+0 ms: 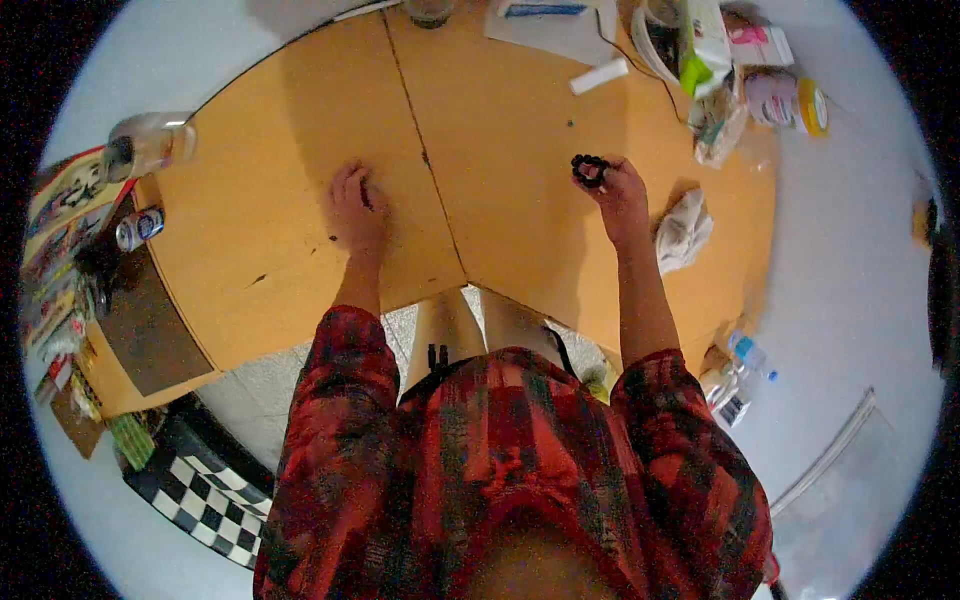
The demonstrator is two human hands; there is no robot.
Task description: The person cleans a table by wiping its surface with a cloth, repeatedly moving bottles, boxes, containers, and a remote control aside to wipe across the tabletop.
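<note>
My right hand [623, 200] is closed on a black beaded bracelet [590, 171], pinching it at the right side of its ring. It is above the right half of the wooden table [500, 130]. On the left half of the tabletop, my left hand [359, 208] has its fingers loosely bent and a little apart from the thumb. A dark patch shows between that thumb and the fingers, too blurred to tell from shadow. A crumpled white cloth [684, 230] lies just right of my right wrist.
A small white block [598, 77] lies beyond my right hand. Jars, packets and a tub with a yellow lid [812, 107] crowd the far right. At the left edge are a clear jar [150, 147] and a can [140, 229]. A seam [425, 157] splits the tabletop.
</note>
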